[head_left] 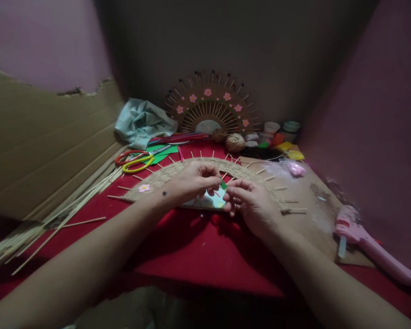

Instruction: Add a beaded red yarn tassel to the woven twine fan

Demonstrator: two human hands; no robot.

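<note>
A small green piece, perhaps paper or foam, shows between the fingertips of both my hands. My left hand is closed in a pinch at its left side. From the right, my right hand pinches at its lower edge. Below them lies a woven half-round fan with thin sticks poking out around its rim. One pink flower sits on the fan's left end. The fan's pale, painted centre is partly covered by my hands.
Red-and-yellow-handled scissors lie on green sheets at the left, near loose sticks. A finished-looking flowered fan stands behind a twine ball. At right are a brown board and a pink glue gun. Red cloth covers the table.
</note>
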